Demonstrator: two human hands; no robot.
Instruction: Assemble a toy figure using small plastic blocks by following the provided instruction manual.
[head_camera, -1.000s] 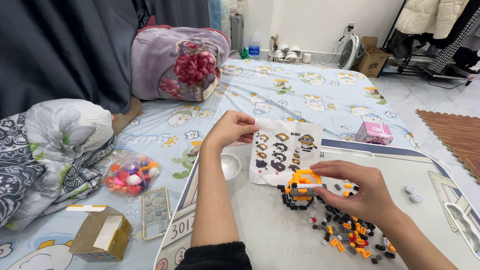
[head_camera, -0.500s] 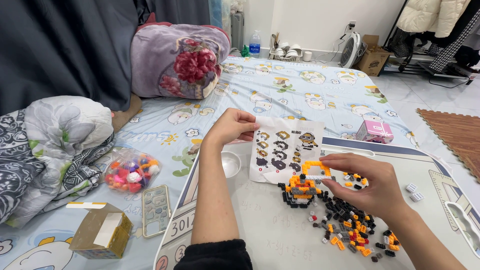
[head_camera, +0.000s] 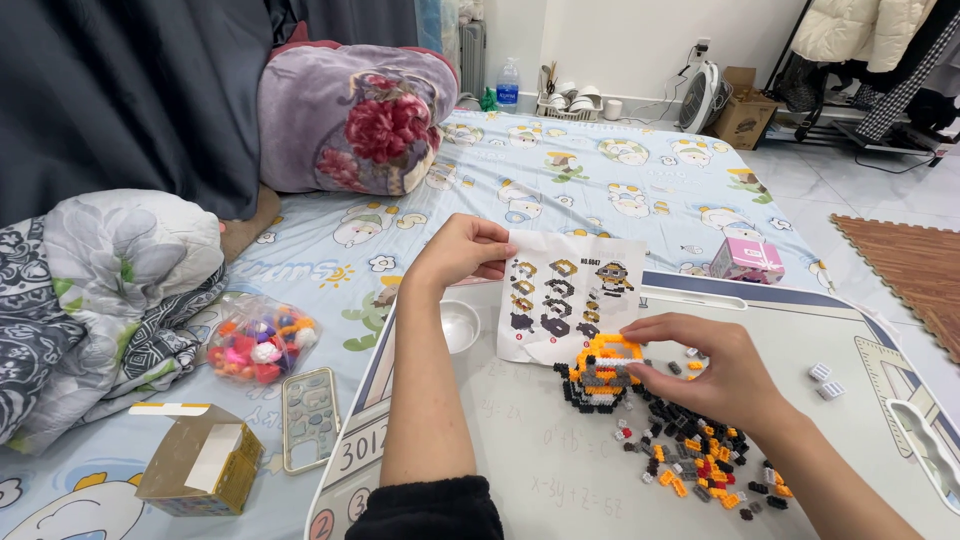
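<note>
Orange brick model (head_camera: 603, 372) under right hand (head_camera: 712, 372).

A clear bag of colourful toys (head_camera: 255, 340) is lying beside a phone (head_camera: 308, 418) and an open cardboard box (head_camera: 200, 462), while a small pink box (head_camera: 746, 259) is sitting on the cartoon-print bedsheet (head_camera: 600, 180).

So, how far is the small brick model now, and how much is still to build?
Done: a low orange, black and grey brick model stands on the white table. In hand: the right hand rests its fingers on the model, and the left hand holds up the instruction sheet. Left: a sizeable pile of loose bricks lies unused beside it, so much seems to remain.
</note>
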